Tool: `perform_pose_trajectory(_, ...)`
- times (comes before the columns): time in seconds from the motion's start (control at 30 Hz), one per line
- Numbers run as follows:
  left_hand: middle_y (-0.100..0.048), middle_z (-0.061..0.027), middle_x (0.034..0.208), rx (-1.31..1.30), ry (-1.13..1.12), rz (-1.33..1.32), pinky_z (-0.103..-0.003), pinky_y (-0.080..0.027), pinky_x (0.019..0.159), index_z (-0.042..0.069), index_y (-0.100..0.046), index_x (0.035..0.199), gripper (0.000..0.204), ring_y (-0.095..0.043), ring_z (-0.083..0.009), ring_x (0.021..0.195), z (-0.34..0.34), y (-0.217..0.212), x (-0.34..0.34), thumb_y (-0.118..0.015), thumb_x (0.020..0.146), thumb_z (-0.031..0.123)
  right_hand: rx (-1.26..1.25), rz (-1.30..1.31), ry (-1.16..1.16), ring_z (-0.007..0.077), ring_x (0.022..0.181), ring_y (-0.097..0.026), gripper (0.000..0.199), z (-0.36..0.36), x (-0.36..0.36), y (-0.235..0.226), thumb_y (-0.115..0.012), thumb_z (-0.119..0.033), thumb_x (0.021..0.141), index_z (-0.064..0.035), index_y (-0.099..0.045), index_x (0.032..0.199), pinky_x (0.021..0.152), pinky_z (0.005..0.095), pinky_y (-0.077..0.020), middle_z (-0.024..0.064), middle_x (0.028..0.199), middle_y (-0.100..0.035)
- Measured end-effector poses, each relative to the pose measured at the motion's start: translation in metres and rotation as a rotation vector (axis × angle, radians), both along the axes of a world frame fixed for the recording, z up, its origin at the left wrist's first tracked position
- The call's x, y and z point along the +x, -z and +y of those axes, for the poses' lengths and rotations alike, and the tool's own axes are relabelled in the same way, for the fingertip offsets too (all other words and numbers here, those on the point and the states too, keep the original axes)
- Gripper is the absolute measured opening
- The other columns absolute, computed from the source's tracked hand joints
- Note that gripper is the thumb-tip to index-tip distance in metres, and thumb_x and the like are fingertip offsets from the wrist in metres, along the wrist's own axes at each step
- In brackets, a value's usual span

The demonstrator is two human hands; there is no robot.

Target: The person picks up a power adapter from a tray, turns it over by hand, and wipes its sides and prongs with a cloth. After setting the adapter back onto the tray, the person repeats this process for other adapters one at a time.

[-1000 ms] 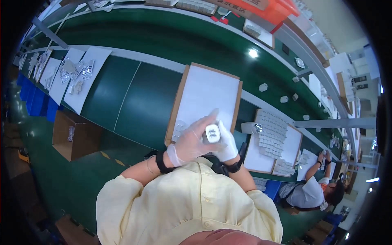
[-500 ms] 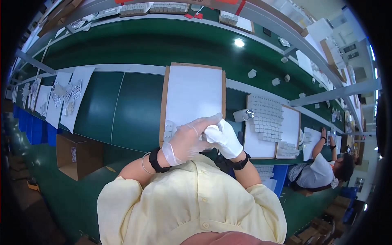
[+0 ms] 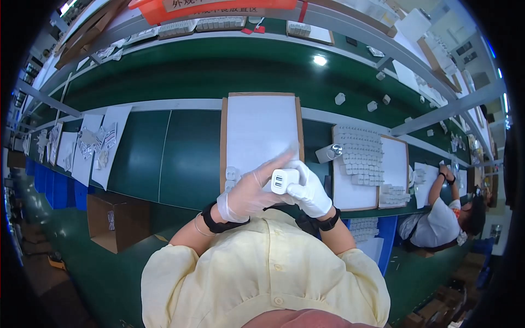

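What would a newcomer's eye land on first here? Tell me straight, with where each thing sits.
First, the small white charger block held up at centre between the left hand in a clear glove and the right hand in a white glove. Just behind them lies a white sheet on a brown board on the green bench. To the right, rows of small white parts fill a second board.

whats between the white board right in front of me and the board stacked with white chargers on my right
A small silver cylinder lies on the green table there, in the head view.
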State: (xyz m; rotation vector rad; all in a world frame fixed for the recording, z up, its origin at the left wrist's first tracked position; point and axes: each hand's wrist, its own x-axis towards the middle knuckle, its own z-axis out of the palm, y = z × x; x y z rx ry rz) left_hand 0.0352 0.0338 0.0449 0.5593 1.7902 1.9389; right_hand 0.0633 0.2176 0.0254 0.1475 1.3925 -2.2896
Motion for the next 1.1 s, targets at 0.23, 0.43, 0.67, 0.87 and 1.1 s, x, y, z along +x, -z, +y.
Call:
perform_pose_trajectory(0.23, -0.048, -0.0111, 0.138, 0.126, 0.023, -0.307, -0.032, -0.041, 0.104, 0.004, -0.04, 0.143, 0.057, -0.048, -0.0181, 0.124, 0.003, -0.013, 0.014, -0.057, 0.093, 0.027, 0.807, 1.034, 0.163, 0.0218, 0.088, -0.063, 0.055, -0.005, 0.003, 0.005, -0.081, -0.024, 0.076, -0.0045, -0.053, 0.119, 0.071, 0.0325, -0.0507, 0.0131, 0.106, -0.062)
perform_pose_trajectory(0.43, -0.047, -0.0105, 0.134, 0.114, 0.11, -0.487, -0.032, -0.042, 0.1, 0.003, -0.031, 0.148, 0.074, -0.049, -0.0158, 0.119, 0.016, -0.01, 0.026, -0.03, 0.1, 0.059, 0.946, 1.156, 0.279, 0.03, 0.079, -0.064, 0.041, 0.0, 0.013, 0.003, -0.082, -0.022, 0.074, -0.0084, -0.061, 0.107, 0.066, 0.0329, -0.0516, 0.0122, 0.097, -0.063)
perform_pose_trajectory(0.67, -0.058, -0.0022, 0.101, 0.113, -0.052, -0.278, -0.02, -0.046, 0.066, 0.001, -0.046, 0.139, 0.073, -0.055, -0.0088, 0.074, 0.014, -0.005, 0.027, -0.026, 0.101, 0.06, 0.789, 0.991, 0.377, 0.0243, 0.076, -0.063, 0.043, -0.012, 0.014, -0.025, -0.084, -0.026, 0.071, -0.0074, -0.064, 0.105, 0.062, 0.031, -0.0506, 0.011, 0.089, -0.063)
perform_pose_trajectory(0.87, -0.06, -0.0019, 0.084, 0.507, 0.096, -0.977, -0.021, -0.043, 0.053, 0.0, -0.059, 0.118, 0.064, -0.053, -0.0075, 0.064, 0.021, 0.031, 0.002, -0.027, 0.103, 0.054, 0.828, 0.985, 0.16, 0.0247, 0.085, -0.066, 0.047, -0.02, 0.019, -0.037, -0.089, -0.018, 0.065, -0.0053, -0.065, 0.103, 0.072, 0.0303, -0.0532, 0.0124, 0.103, -0.065)
perform_pose_trajectory(1.1, -0.057, -0.001, 0.071, 0.295, -0.172, -0.817, -0.021, -0.037, 0.044, 0.003, -0.061, 0.096, 0.06, -0.047, -0.0072, 0.049, 0.024, 0.003, 0.011, -0.026, 0.104, 0.051, 0.887, 0.985, 0.436, 0.0262, 0.09, -0.067, 0.049, -0.016, 0.023, -0.001, -0.088, -0.013, 0.065, -0.0052, -0.063, 0.107, 0.074, 0.0327, -0.0546, 0.0145, 0.109, -0.066)
